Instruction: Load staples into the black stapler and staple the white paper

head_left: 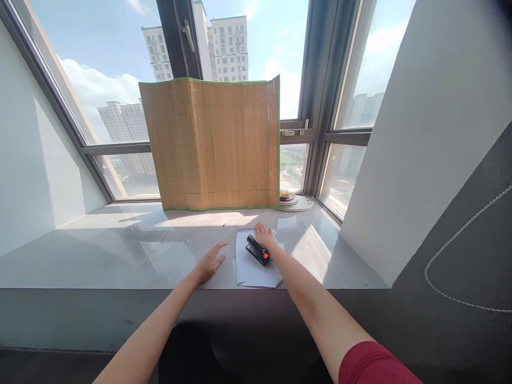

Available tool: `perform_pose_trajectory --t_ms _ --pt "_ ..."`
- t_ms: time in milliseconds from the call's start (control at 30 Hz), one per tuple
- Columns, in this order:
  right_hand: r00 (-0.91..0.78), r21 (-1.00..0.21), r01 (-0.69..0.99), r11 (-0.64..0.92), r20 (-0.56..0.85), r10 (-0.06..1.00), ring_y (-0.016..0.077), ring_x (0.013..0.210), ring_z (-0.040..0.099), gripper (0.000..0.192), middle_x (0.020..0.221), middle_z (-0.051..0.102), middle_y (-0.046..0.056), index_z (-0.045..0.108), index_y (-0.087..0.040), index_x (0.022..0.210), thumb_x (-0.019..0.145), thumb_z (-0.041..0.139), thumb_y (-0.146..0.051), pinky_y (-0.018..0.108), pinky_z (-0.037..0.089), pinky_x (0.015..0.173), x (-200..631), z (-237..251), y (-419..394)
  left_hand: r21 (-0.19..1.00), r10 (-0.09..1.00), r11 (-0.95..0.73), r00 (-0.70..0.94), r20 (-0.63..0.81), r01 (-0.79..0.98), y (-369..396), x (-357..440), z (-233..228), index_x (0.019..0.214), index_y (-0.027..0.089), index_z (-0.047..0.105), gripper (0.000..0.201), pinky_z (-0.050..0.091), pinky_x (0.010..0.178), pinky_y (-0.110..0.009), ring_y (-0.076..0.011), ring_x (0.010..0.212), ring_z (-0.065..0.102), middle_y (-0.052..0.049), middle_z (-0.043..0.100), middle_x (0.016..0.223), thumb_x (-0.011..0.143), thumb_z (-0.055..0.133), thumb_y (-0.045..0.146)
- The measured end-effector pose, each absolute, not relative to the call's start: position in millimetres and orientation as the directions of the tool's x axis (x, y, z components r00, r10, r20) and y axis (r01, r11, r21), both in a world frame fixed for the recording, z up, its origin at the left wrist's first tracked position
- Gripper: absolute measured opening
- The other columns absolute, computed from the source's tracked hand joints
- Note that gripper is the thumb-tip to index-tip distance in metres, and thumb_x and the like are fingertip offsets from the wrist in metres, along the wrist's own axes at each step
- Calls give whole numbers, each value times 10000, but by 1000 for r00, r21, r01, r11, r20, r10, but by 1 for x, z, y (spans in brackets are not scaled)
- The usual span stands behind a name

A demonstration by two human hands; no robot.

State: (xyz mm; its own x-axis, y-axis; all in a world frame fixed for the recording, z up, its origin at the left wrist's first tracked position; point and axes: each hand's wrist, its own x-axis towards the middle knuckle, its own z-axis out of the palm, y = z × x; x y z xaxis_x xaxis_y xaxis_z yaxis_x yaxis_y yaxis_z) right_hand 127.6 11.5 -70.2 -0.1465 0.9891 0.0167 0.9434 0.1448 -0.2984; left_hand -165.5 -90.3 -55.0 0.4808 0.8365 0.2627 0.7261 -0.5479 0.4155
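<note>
A black stapler (pixel 258 250) with an orange patch at its near end lies slantwise on white paper (pixel 256 274). The paper rests on the tiled window sill, close to its front edge. My right hand (pixel 265 236) reaches over the paper's far right part, fingers stretched out flat, right beside the stapler. Whether it touches the stapler I cannot tell. Left of the paper, my left hand (pixel 210 264) hovers at or just above the sill with its fingers apart and nothing in them.
A bamboo mat (pixel 236 144) with green edging stands upright against the window at the back of the sill (pixel 100 261). Stacked round plates or discs (pixel 296 202) sit at its right foot. A white wall (pixel 400 133) slopes in on the right, where a beaded cord (pixel 436 245) hangs.
</note>
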Motion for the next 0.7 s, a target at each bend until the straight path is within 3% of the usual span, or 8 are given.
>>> perform_pose_trajectory --t_ms 67,133,200,300,367,467,567,700 --pt "-168 -391 910 140 -38 985 294 1645 79 789 1753 85 186 152 -90 1692 1075 318 -554 589 65 1297 132 -59 15 451 792 -598 574 207 662 -88 -133 -61 1611 210 385 626 359 1264 -461 -258 1539 409 -142 430 1659 1035 427 451" --pt "-146 -511 851 124 -4 989 293 1640 120 729 1757 148 156 214 -148 1685 1080 335 -537 578 114 1293 139 -52 13 433 805 -574 575 146 695 -85 -115 -70 1590 178 433 663 302 1291 -490 -292 1559 373 -159 397 1677 1009 485 493" --pt "-123 -620 766 169 116 986 293 1579 311 609 1691 364 144 407 -193 1606 1092 312 -506 526 245 1263 148 -55 2 410 814 -563 567 125 718 -81 -111 -78 1551 162 495 649 269 1306 -487 -302 1567 355 -150 386 1685 996 506 499" --pt "-120 -692 659 295 290 949 268 1233 638 518 1300 698 116 693 -220 1268 1083 322 -531 411 462 1077 160 -75 -34 409 816 -565 559 148 717 -78 -115 -85 1522 154 531 613 267 1306 -467 -298 1557 371 -140 407 1675 992 505 460" --pt "-92 -675 661 327 359 929 259 1054 672 440 1127 712 100 711 -222 1164 1002 521 -583 375 508 950 164 -90 -63 425 822 -558 546 164 713 -77 -117 -86 1508 162 542 595 273 1299 -473 -306 1551 380 -141 430 1660 982 516 438" --pt "-152 -586 698 411 440 885 265 1032 648 407 1096 698 84 684 -234 1179 841 769 -444 370 498 920 165 -101 -93 459 830 -547 524 191 700 -75 -112 -88 1448 179 584 542 317 1267 -478 -315 1518 425 -150 507 1600 970 531 428" --pt "-199 -600 645 474 467 862 249 1004 657 283 1091 714 71 687 -237 1128 845 705 -242 368 503 909 163 -100 -98 484 863 -501 454 221 718 -73 -100 -91 1331 163 637 475 408 1181 -468 -313 1377 558 -176 627 1439 996 471 456" --pt "-122 -702 537 468 484 867 270 1060 683 368 1142 747 70 691 -245 1170 814 652 -159 425 516 975 168 -95 -90 440 888 -457 374 266 773 -75 -86 -96 1401 145 591 599 354 1201 -500 -369 1409 506 -214 566 1499 947 570 536"
